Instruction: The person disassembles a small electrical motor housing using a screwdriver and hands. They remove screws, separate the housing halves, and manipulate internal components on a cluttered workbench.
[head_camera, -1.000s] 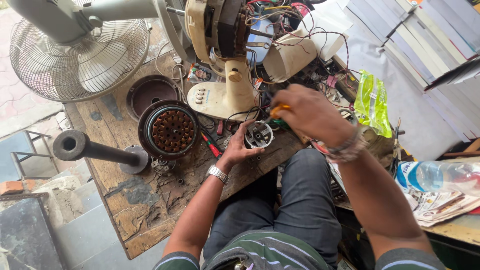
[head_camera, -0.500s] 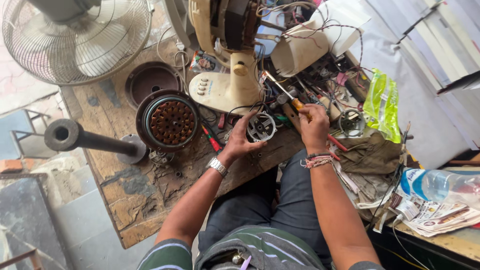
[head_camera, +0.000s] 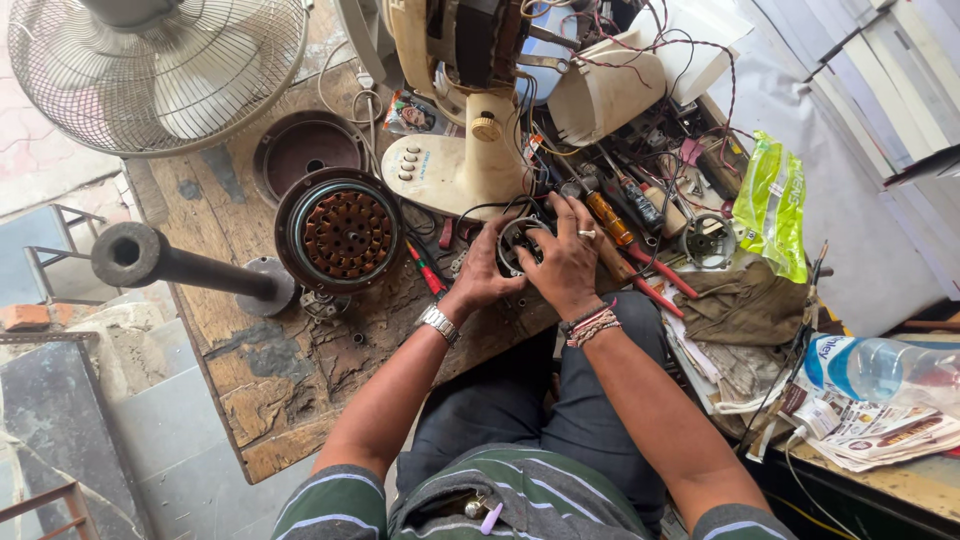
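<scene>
Nearest to me, below my striped shirt and dark trousers, both forearms reach out over the worn wooden table (head_camera: 270, 400). At its near edge my left hand (head_camera: 483, 272) and right hand (head_camera: 565, 262) meet around a small round motor stator (head_camera: 520, 243), a metal ring with windings inside. My left fingers (head_camera: 497, 232) curl round its left rim and my right fingers (head_camera: 568, 212) close over its right side and top, so both hands are clamped on it; it sits just above the table edge. A metal watch is on my left wrist and thread bands on my right. Just left of my left hand lies a red-handled screwdriver (head_camera: 425, 270). Right of my right hand lie an orange-handled screwdriver (head_camera: 610, 222) and other tools in a heap. Further left sits a larger round motor with copper windings (head_camera: 340, 232). Beyond the stator stands a cream fan base (head_camera: 455, 170) with buttons. Farthest left is a wire fan guard (head_camera: 160, 70).
</scene>
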